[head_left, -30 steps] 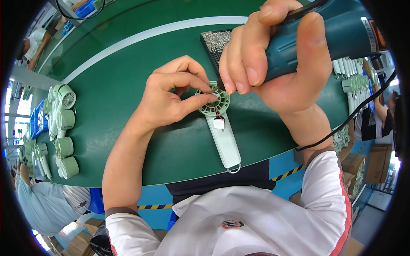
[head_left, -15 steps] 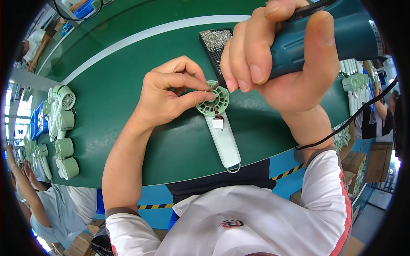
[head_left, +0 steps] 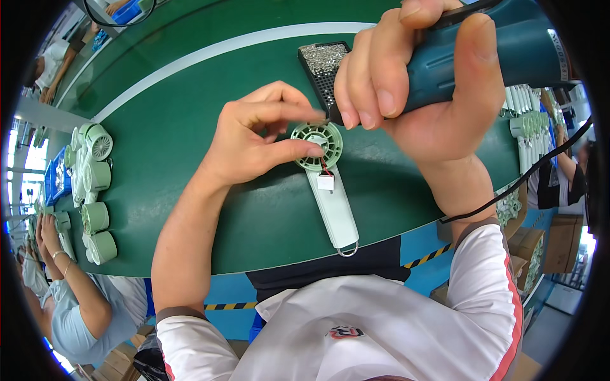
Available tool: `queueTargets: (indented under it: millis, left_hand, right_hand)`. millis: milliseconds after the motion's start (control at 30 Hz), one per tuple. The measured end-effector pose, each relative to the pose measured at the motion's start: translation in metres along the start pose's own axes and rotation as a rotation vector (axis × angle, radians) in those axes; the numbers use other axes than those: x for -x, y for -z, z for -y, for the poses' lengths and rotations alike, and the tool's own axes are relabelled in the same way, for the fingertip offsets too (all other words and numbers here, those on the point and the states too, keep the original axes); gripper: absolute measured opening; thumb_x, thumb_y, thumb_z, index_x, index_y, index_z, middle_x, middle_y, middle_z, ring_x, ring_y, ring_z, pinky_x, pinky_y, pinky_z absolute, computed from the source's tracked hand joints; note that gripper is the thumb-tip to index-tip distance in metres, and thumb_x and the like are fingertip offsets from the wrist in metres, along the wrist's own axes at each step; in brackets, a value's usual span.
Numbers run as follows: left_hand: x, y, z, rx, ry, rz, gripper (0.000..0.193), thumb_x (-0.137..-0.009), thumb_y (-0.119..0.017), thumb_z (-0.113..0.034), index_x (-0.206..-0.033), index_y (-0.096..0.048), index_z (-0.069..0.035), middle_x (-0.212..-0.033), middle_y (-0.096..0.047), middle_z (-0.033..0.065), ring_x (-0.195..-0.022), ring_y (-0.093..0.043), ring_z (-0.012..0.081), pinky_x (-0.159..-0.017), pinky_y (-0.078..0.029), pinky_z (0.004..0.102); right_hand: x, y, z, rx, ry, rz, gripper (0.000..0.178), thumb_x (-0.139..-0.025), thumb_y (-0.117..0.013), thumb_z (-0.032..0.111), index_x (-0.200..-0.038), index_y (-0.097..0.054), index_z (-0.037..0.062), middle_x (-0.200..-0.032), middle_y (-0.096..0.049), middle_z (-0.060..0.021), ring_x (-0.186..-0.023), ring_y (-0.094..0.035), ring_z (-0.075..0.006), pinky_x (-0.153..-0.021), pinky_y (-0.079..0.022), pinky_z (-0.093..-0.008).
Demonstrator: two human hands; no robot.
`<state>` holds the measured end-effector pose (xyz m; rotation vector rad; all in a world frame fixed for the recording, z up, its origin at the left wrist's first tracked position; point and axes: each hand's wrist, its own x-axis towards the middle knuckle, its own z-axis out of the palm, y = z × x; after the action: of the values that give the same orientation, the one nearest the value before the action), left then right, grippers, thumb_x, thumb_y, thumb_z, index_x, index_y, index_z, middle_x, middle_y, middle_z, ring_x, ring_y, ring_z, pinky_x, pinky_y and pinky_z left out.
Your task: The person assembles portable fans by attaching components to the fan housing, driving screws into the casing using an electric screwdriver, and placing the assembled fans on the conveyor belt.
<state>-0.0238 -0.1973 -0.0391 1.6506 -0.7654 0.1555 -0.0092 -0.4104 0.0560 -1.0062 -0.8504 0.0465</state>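
My right hand (head_left: 422, 95) is wrapped round a dark teal electric screwdriver (head_left: 495, 54), whose dark nose points left and down. Under that nose lies a handheld fan (head_left: 333, 213) with a round mint-green grille head and a pale handle ending in a metal ring. A white connector (head_left: 325, 182) on red and black wires rests at the top of the handle. My left hand (head_left: 260, 130) is over the grille's left side, thumb and forefinger apart. The thumb tip is at the grille's centre; the forefinger, slightly blurred, reaches the screwdriver's nose, and its contact there is unclear.
Behind the grille sits a black tray (head_left: 324, 66) of small screws. Several green fan parts (head_left: 97, 181) line the table's left side, near a blue bin (head_left: 58, 178). A black cable (head_left: 527, 171) hangs at right. Co-workers sit at both sides; one's arm (head_left: 86, 298) shows at lower left.
My left forefinger has lifted off the grille toward the screwdriver's nose, opening the earlier pinch. The screwdriver has barely shifted. The co-worker at lower left has brought both hands together.
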Motion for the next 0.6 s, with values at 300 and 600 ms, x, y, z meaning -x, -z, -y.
queueTargets:
  millis: [300,600]
  left_hand:
    - [0.002,0.023,0.005,-0.051,0.129,0.296,0.084,-0.062,-0.094,-0.013,-0.141,-0.065,-0.013,-0.133,-0.069,0.0043,-0.102,-0.058,0.0187,-0.079,-0.048,0.0306]
    - [0.001,0.024,0.019,-0.171,0.162,0.253,0.070,-0.062,-0.097,-0.022,-0.128,-0.075,-0.016,-0.110,-0.076,0.0037,-0.084,-0.060,0.0172,-0.073,-0.049,0.0301]
  right_hand:
    - [-0.002,0.000,-0.006,-0.004,-0.059,-0.025,0.045,-0.112,-0.034,0.048,-0.115,-0.051,0.0067,-0.059,-0.052,-0.0115,-0.049,-0.051,-0.0252,-0.051,-0.049,-0.0423]
    - [-0.012,-0.023,-0.008,0.018,-0.012,-0.049,0.042,-0.112,-0.040,0.044,-0.105,-0.063,0.0093,-0.054,-0.052,-0.0039,-0.043,-0.051,-0.0179,-0.045,-0.047,-0.0337]
